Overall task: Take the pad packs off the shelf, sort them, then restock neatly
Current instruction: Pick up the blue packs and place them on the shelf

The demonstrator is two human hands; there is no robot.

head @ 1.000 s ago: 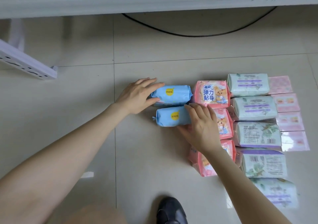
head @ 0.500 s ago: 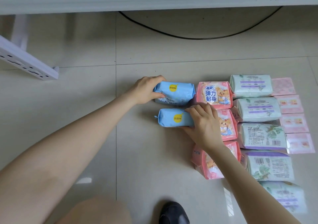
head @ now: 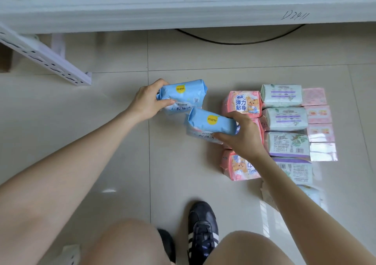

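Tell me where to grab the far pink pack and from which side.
Grip the far pink pack at its left end, coming from the left. That end faces bare floor, while the right end sits against a mint pack and the right hand hides its near edge. It looks soft, so a wide grip probably suits.

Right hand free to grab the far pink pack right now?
Probably not: the right hand grips a blue pack. The pink pack itself lies uncovered just beyond its fingers, so it looks reachable once the hand empties.
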